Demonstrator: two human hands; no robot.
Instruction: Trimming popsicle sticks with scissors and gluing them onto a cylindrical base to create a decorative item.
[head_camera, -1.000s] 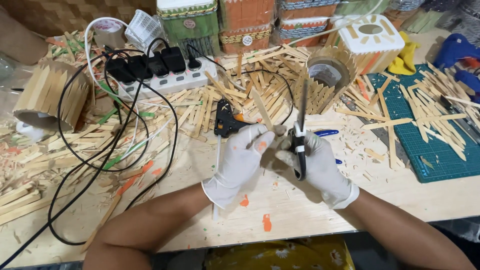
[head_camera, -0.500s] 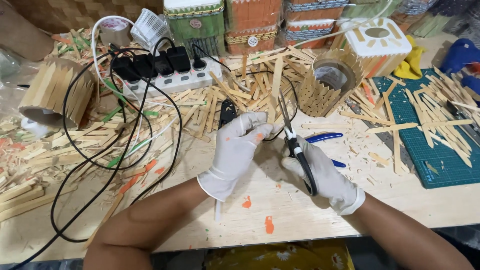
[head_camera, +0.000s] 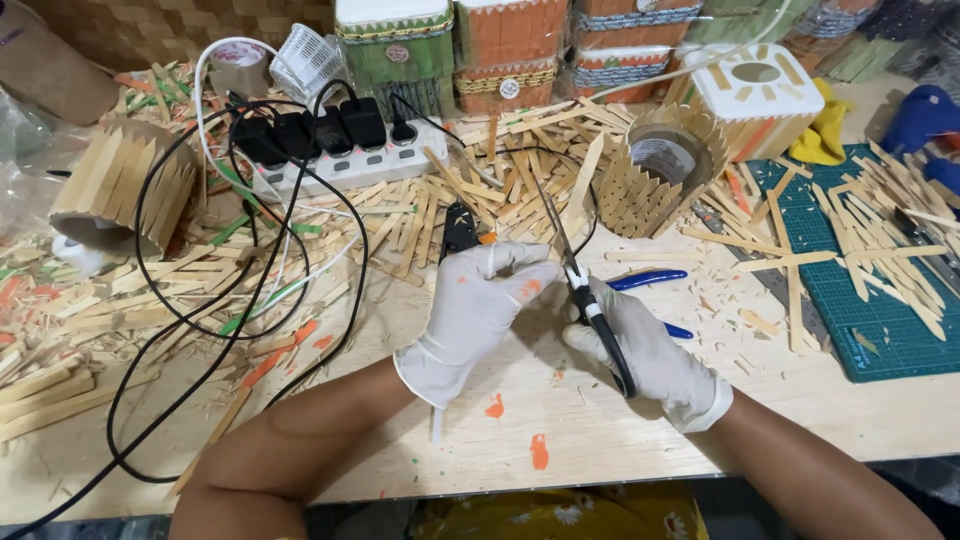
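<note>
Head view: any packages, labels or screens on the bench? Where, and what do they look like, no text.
Green box: back edge, left of centre, white lid, small round label on its front.
Orange box: right of the green one, patterned band, round white label.
Third box: further right, orange with a dark patterned band.
White box: back right, stick sunburst on top.
Screens: none.

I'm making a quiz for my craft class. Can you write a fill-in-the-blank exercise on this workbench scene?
1. The right hand holds black-handled ____, blades pointing away from the person.
2. Both hands wear white ____.
3. Black plugs fill the white ____ behind the left hand.
4. The cutting mat at the right is ____ in colour.

Missing words: scissors; gloves; power strip; green
</note>
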